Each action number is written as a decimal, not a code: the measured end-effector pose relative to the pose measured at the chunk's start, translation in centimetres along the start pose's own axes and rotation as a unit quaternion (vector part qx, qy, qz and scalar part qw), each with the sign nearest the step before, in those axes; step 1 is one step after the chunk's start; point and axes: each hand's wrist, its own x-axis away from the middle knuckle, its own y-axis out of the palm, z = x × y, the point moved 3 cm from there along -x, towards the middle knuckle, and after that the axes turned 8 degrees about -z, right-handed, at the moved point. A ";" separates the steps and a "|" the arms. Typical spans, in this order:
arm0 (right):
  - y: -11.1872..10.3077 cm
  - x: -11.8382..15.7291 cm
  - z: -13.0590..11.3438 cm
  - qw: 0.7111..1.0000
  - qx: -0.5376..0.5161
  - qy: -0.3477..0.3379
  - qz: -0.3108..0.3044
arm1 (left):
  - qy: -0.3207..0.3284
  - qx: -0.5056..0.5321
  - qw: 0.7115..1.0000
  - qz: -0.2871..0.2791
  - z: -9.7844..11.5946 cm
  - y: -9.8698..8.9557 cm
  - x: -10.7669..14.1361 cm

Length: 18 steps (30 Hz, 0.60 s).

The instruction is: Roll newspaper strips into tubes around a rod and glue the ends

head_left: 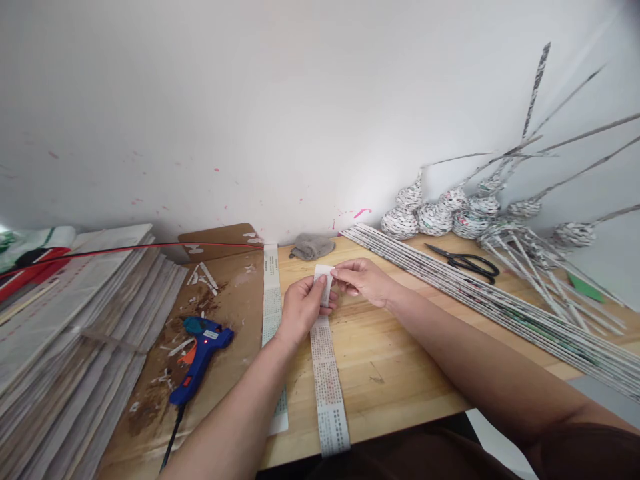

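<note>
A long printed paper strip [327, 380] runs from the table's front edge up to my hands. My left hand [305, 303] grips its upper part, with the thumb pressed on the white face. At the strip's top right edge, the fingertips of my right hand [363, 279] pinch the paper. A second printed paper strip [271, 300] lies flat to the left, partly covered by my left forearm. Farther left, a blue hot glue gun [203, 360] with a lit red light rests on a stained cardboard sheet.
Stacked newspaper [100, 320] stands at the left. Rolled paper sticks [465, 293] lie diagonally at the right, near black scissors [465, 260]. Woven paper gourd shapes [435, 218] with protruding sticks line the wall. A grey cloth [313, 247] sits at the back.
</note>
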 end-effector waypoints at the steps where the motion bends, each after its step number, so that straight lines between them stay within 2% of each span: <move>1: 0.0 0.0 0.0 1.000 0.000 -0.001 0.001 | 0.000 0.000 1.000 0.001 0.0 0.0 0.0; 18: 0.2 -0.2 0.3 0.996 -0.056 0.010 0.069 | 0.017 -0.024 1.000 -0.001 0.3 0.3 0.3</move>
